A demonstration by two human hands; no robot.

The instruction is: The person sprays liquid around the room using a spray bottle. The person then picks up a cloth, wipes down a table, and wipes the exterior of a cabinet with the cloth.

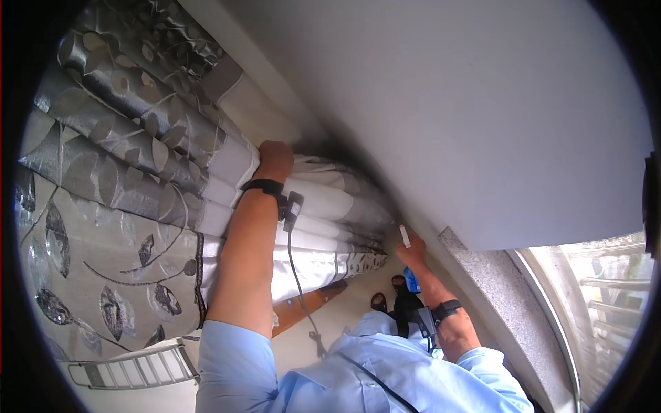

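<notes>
Leaf-patterned grey curtain [180, 193], pleated, blue bottle [412, 279]

L hand [275, 160]: tight, curtain [313, 196] folds one side, pale wall [468, 131] nr other. Cable [292, 265] hangs alongside L forearm, in way. R hand [412, 250]: open gap over floor [361, 292], btwn curtain & sill [496, 296] edge; sill blocks outer side.

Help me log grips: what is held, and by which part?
The right hand holds a slim white object, held part unclear. The left hand is at the curtain; grip hidden.
</notes>
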